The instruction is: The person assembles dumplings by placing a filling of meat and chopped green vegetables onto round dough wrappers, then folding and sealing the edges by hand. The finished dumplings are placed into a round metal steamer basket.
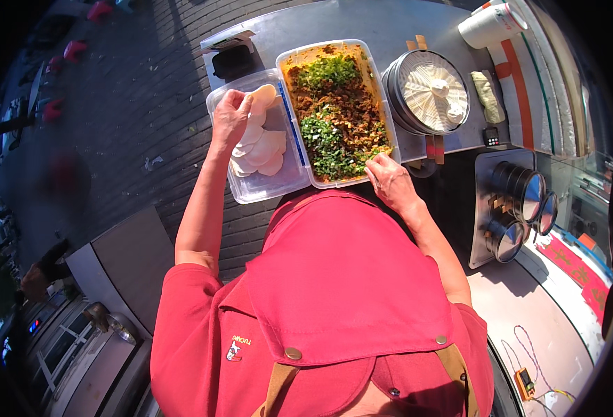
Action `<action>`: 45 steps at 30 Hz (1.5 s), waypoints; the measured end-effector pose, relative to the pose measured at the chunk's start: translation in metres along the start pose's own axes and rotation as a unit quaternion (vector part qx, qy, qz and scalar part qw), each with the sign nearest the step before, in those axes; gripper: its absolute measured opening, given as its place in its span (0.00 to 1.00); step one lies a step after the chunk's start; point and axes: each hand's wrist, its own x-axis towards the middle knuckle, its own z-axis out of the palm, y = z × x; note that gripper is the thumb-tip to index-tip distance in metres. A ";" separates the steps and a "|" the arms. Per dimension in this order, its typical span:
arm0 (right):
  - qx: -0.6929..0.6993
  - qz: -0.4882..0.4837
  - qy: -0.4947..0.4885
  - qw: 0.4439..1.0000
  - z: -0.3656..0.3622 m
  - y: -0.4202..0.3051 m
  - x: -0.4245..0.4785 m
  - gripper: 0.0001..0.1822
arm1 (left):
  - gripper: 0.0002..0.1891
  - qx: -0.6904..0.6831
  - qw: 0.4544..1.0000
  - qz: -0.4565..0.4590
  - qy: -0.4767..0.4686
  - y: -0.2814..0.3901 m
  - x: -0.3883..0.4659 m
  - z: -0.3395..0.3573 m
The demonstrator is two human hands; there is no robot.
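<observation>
My left hand (pixel 231 119) pinches a round dough wrapper (pixel 263 96) at its edge. It is above the clear plastic lid (pixel 298 186), on which more dough wrappers (pixel 257 154) lie overlapping. Joined beside the lid is a plastic box (pixel 280 58) of minced brown filling (pixel 332 96) with chopped green onion (pixel 324 143). My right hand (pixel 394 181) is at the box's near right corner, fingertips bent together over the rim by the filling. Whether it holds a tool is hidden. To the right, two small white buns (pixel 439 88) sit on the woven liner of a round steamer (pixel 410 99).
Beneath the boxes is a metal table (pixel 306 23). A black object (pixel 233 61) stands at its back left. At right are a white paper tub (pixel 489 26), a rolled pale-green cloth (pixel 487 96) and a small timer (pixel 491 136). More round steamers (pixel 520 193) stand farther right.
</observation>
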 end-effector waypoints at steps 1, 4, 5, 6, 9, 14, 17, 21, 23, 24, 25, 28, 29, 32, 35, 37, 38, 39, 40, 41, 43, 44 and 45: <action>-0.004 -0.007 -0.005 1.000 -0.003 0.003 0.000 0.06 | 0.10 -0.091 0.994 -0.056 0.009 -0.005 -0.016 0.000; -0.018 -0.044 -0.022 0.999 -0.011 0.007 0.005 0.06 | 0.09 -0.232 0.964 -0.084 0.098 -0.025 -0.064 -0.003; -0.006 -0.046 -0.007 0.999 -0.021 0.005 0.005 0.06 | 0.09 -0.188 0.971 -0.090 0.114 -0.043 -0.068 0.001; -0.001 -0.057 -0.008 0.998 -0.024 0.005 0.007 0.05 | 0.09 -0.211 0.964 -0.098 0.128 -0.060 -0.070 0.002; 0.007 -0.075 -0.027 0.997 -0.027 0.010 0.010 0.04 | 0.08 -0.212 0.956 -0.123 0.158 -0.089 -0.059 0.005; 0.009 -0.061 -0.060 0.996 -0.024 0.012 0.011 0.05 | 0.13 -0.123 0.978 -0.116 0.122 -0.086 -0.017 -0.020; 0.003 -0.060 -0.073 0.996 -0.025 0.013 0.006 0.06 | 0.25 0.008 0.990 -0.135 0.049 -0.103 0.015 -0.027; -0.007 -0.047 -0.069 0.997 -0.016 0.015 -0.007 0.08 | 0.28 0.159 0.973 -0.147 -0.079 -0.073 0.048 -0.029; -0.001 -0.033 -0.058 0.998 -0.013 0.010 -0.010 0.09 | 0.28 0.230 0.949 -0.146 -0.160 -0.060 0.062 -0.027; 0.003 -0.030 -0.052 0.998 -0.012 0.009 -0.012 0.10 | 0.25 0.267 0.941 -0.124 -0.166 -0.060 0.065 -0.024; 0.007 -0.027 -0.047 0.999 -0.010 0.008 -0.014 0.10 | 0.24 0.268 0.942 -0.079 -0.184 -0.065 0.067 -0.024; 0.005 -0.010 -0.039 0.999 -0.006 0.005 -0.018 0.10 | 0.15 0.255 0.938 0.002 -0.234 -0.060 0.066 -0.026; 0.007 -0.004 -0.033 0.999 -0.005 0.005 -0.019 0.10 | 0.12 0.276 0.929 0.067 -0.237 -0.059 0.059 -0.027; 0.015 0.006 -0.019 1.000 -0.002 0.003 -0.019 0.11 | 0.05 0.315 0.883 0.236 -0.255 -0.053 0.039 -0.046; 0.005 0.012 -0.018 1.000 0.000 -0.001 -0.017 0.11 | 0.07 0.312 0.842 0.390 -0.203 -0.064 0.020 -0.062; 0.006 0.018 -0.009 1.000 0.001 -0.004 -0.017 0.11 | 0.09 0.316 0.830 0.422 -0.181 -0.066 0.005 -0.068; 0.006 0.024 -0.007 1.000 0.002 -0.005 -0.017 0.11 | 0.09 0.311 0.831 0.429 -0.171 -0.072 -0.002 -0.072; 0.004 0.027 -0.006 1.000 0.002 -0.006 -0.018 0.11 | 0.09 0.306 0.831 0.436 -0.158 -0.078 -0.007 -0.075; 0.001 0.027 -0.006 1.000 0.002 -0.006 -0.019 0.11 | 0.09 0.305 0.830 0.445 -0.141 -0.082 -0.012 -0.080; -0.003 0.027 -0.007 1.000 0.003 -0.006 -0.020 0.12 | 0.09 0.268 0.870 0.399 -0.113 -0.086 -0.020 -0.081; -0.014 0.016 -0.012 1.000 0.003 -0.005 -0.020 0.14 | 0.09 0.192 0.934 0.298 -0.054 -0.094 -0.041 -0.084; -0.021 0.006 -0.017 1.000 0.001 -0.002 -0.021 0.15 | 0.10 0.138 0.960 0.243 0.009 -0.097 -0.048 -0.080; -0.028 -0.004 -0.022 0.999 0.000 -0.001 -0.021 0.17 | 0.08 0.031 0.993 0.115 0.015 -0.093 -0.052 -0.079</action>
